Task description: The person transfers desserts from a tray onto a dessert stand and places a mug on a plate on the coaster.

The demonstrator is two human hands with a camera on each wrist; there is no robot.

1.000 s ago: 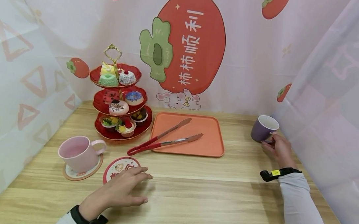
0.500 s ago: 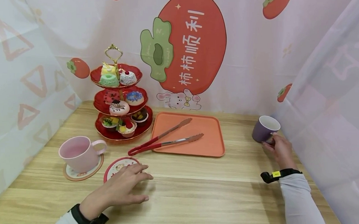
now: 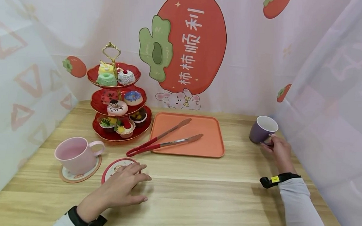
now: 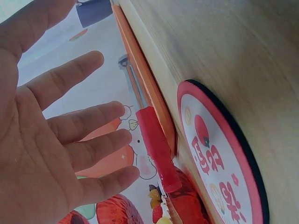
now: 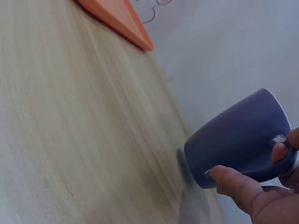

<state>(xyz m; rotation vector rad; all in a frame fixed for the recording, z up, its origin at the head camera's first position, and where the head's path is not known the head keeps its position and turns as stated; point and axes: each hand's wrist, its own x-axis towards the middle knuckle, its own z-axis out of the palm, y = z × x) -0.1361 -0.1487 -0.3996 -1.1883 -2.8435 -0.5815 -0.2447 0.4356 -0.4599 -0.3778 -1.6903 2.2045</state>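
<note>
At the right side of the table, my right hand [image 3: 281, 151] grips the handle of a purple mug [image 3: 257, 132] with a white inside. The right wrist view shows its thumb and fingers on that handle, with the mug [image 5: 233, 135] close to the tabletop; whether its base touches, I cannot tell. My left hand [image 3: 120, 186], fingers spread and holding nothing, hovers over a round red-rimmed coaster [image 3: 106, 173] and partly covers it in the head view. From the left wrist, the coaster [image 4: 210, 154] appears apart from the spread fingers.
A pink mug [image 3: 78, 159] stands on another coaster [image 3: 64, 177] at left. Behind it rises a three-tier red stand [image 3: 144, 126] bearing several small cakes. Red-handled tongs [image 3: 146, 147] lie partly on an orange tray [image 3: 211, 135]. Printed curtains [image 3: 242, 57] enclose the table.
The head view has shifted slightly, moving everything a little left in the picture. The purple mug and right hand have moved a touch further left; the left hand keeps its place.
</note>
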